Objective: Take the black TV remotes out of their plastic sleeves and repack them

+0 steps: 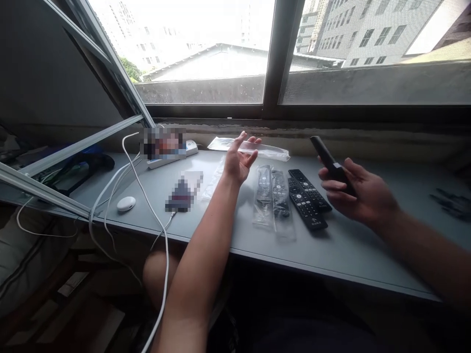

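My right hand (362, 193) is wrapped round a black remote control (333, 164), which it holds tilted above the right part of the desk. My left hand (241, 161) is raised with its fingers apart and nothing in it. Just behind those fingers lies a clear plastic sleeve (274, 151); I cannot tell whether they touch it. Between my hands, two bare black remotes (308, 208) lie partly overlapping on the desk. To their left, a bagged remote (281, 196) lies beside another bagged remote (263, 189), both in clear plastic.
The grey desk (250, 240) runs below a window. At left are a white power strip (191, 147), a round white case (126, 204), a blurred-out flat item (183, 193) and a hanging white cable (166, 255). A metal ladder-like frame (84, 142) slants there. Dark objects (451, 203) lie far right.
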`<state>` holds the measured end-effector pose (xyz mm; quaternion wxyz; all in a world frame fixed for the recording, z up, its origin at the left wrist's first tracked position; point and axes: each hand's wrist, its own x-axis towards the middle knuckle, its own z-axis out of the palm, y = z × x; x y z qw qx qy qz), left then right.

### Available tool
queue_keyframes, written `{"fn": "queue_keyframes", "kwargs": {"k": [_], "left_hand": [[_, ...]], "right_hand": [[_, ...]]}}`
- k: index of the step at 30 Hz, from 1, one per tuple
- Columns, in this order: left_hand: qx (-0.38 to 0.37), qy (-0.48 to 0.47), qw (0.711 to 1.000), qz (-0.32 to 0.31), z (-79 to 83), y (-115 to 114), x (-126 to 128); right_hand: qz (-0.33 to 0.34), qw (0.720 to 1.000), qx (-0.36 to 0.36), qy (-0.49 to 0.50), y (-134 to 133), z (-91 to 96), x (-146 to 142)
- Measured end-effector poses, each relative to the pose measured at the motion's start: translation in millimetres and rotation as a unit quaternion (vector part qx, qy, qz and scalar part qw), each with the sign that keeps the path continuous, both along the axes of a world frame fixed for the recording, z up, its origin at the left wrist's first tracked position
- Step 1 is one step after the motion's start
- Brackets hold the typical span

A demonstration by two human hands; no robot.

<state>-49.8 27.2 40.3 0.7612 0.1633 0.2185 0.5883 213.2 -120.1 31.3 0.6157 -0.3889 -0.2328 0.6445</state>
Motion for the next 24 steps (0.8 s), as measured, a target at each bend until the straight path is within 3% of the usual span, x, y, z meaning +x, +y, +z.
{"fn": "queue_keyframes", "kwargs": {"k": [9, 15, 19, 24], "left_hand": [[0.036, 0.006, 0.999, -0.027, -2.7, -9, 9], [0.009, 0.016, 0.999, -0.04, -1.4, -14, 11], [0.029, 0.018, 0.998, -0.06, -0.3, -17, 12], [0.043, 0.036, 0.996, -0.073, -1.4, -19, 15]], "right_hand": [[0.073, 0.989, 0.048, -0.121, -8, -3.9, 3], [0.073, 0.993, 0.02, -0.09, -13, -2.7, 10], [0.069, 0.994, 0.0, -0.09, -15, 0.2, 11], [0.105, 0.992, 0.024, -0.064, -15, -0.8, 18]]}}
